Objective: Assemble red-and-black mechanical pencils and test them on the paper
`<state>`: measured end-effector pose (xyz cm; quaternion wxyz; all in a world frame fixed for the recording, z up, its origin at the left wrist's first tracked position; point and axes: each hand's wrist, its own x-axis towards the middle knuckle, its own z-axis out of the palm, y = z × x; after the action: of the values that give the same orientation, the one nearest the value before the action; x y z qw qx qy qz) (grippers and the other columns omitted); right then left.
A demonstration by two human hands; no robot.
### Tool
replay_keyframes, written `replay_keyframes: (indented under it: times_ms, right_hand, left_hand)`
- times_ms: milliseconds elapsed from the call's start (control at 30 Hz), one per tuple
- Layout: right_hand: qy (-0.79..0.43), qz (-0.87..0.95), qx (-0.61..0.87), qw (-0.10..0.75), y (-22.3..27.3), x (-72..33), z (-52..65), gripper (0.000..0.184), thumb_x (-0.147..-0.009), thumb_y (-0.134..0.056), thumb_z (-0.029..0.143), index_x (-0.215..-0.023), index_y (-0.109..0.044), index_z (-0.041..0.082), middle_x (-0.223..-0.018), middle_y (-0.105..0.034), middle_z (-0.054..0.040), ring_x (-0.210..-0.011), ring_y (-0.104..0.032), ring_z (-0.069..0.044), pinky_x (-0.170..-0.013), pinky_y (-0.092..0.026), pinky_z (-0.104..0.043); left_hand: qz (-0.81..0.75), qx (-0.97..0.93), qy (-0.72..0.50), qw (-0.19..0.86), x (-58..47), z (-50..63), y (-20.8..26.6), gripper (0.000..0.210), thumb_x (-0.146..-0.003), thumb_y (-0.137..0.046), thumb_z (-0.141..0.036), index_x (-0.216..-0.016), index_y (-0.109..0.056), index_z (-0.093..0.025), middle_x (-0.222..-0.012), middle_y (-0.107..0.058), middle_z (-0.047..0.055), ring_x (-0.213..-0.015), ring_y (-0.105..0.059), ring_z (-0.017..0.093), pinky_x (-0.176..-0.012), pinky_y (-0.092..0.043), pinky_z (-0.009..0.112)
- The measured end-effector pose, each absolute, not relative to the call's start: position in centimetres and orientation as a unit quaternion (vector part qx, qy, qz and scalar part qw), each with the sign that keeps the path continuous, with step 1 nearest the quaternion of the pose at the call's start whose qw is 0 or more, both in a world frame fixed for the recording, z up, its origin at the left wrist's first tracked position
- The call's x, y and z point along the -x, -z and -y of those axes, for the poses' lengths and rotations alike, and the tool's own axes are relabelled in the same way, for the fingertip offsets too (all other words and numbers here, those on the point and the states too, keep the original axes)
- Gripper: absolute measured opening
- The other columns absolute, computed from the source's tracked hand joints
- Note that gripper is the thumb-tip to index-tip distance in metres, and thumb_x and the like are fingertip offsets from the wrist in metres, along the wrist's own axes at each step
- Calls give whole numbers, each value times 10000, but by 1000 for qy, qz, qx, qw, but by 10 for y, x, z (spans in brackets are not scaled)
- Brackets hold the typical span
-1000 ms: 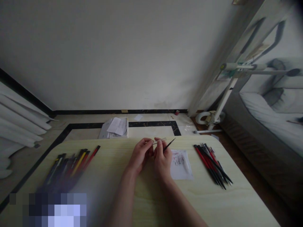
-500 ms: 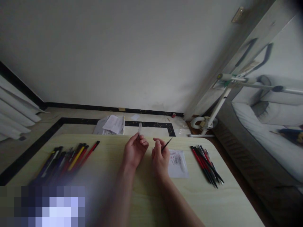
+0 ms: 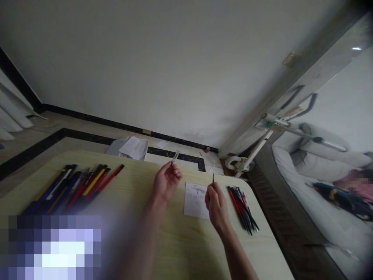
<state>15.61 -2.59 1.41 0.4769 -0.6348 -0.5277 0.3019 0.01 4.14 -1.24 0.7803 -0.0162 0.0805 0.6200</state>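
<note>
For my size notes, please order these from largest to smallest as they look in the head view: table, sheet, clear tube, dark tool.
1. Table
2. Sheet
3. Clear tube and dark tool: both small, partly hidden, so unranked.

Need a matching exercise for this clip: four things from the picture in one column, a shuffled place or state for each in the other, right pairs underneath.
Column one
1. Left hand
2. Right hand
3. White sheet
4. Yellow pen

Column two
A. Flat on the table, bearing dark marks
B. Among other pens, left of both hands
C. Holding a slim clear piece
D. Holding a thin dark pen

Pairs: 1-C; 2-D; 3-A; 4-B
</note>
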Motion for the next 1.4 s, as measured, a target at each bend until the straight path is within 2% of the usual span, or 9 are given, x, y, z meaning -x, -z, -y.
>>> replay_keyframes:
  times_ms: [167, 300, 400, 567, 900, 1067, 1233, 1300, 1400]
  right_hand:
    - [-157, 641, 710, 246, -24, -212, 32, 255, -779, -433, 393, -634, -495, 193, -493, -492, 10, -480, -447, -135, -490, -296, -238]
    - [-95, 670, 718, 166, -19, -225, 34, 204, -773, -425, 320, -844, -573, 198, -541, -565, -7, -507, -513, -160, -522, -306, -250]
    - [-85, 666, 725, 151, -12, -222, 36, 263, -765, -411, 269, -987, -534, 198, -530, -569, 10, -487, -524, -170, -503, -292, -252]
    - [-37, 662, 734, 148, -10, -215, 37, 266, -756, -426, 240, -1009, -488, 191, -497, -547, 32, -525, -553, -184, -503, -271, -258]
    - [-36, 656, 748, 100, -12, -214, 43, 186, -755, -487, 333, -908, -514, 231, -526, -543, 44, -497, -539, -150, -470, -256, -235]
    - [-4, 652, 751, 106, -9, -216, 53, 274, -726, -516, 457, -843, -511, 210, -562, -510, 35, -507, -520, -145, -468, -299, -232]
    - [-5, 739, 653, 166, -13, -202, 18, 262, -767, -491, 295, -1011, -516, 203, -922, -571, -52, -846, -552, -188, -715, -420, -296]
    - [-37, 804, 567, 176, -13, -188, -16, 350, -771, -465, 202, -1119, -493, 191, -1099, -528, -80, -1035, -480, -192, -875, -367, -309]
    - [-131, 852, 491, 124, -9, -165, -66, 413, -784, -419, 154, -1194, -471, 158, -1238, -460, -115, -1115, -433, -194, -911, -338, -296]
  left_hand:
    - [-67, 18, -607, 791, 1, -42, 13, 56, -753, -528, -147, -715, -567, -134, -610, -526, 3, -527, -481, 69, -502, -404, 201]
    - [-84, 19, -607, 790, 2, -41, 11, 60, -747, -533, -150, -698, -565, -138, -601, -523, -1, -521, -478, 66, -496, -402, 196]
    - [-88, 14, -605, 791, 2, -41, 11, 46, -741, -543, -152, -704, -566, -136, -601, -521, -2, -523, -476, 66, -496, -404, 196]
    - [-85, 14, -608, 789, 1, -42, 13, 39, -739, -544, -145, -710, -569, -135, -603, -519, 0, -521, -474, 68, -489, -403, 202]
    - [-88, 6, -612, 786, 0, -42, 13, 34, -737, -546, -148, -712, -565, -138, -595, -522, -6, -513, -473, 70, -490, -394, 209]
    - [-91, 4, -612, 786, 0, -42, 14, 30, -734, -544, -145, -713, -563, -135, -595, -523, -3, -511, -475, 71, -486, -392, 210]
    - [-88, 3, -605, 792, 0, -43, 16, 39, -750, -525, -148, -724, -551, -137, -600, -524, -7, -513, -477, 78, -488, -389, 223]
    - [-93, 3, -614, 784, 1, -43, 15, 53, -755, -517, -153, -712, -542, -138, -593, -515, -11, -505, -471, 77, -484, -383, 226]
    - [-109, 11, -633, 766, 3, -43, 12, 76, -760, -506, -147, -687, -527, -139, -578, -497, -15, -490, -457, 73, -471, -370, 223]
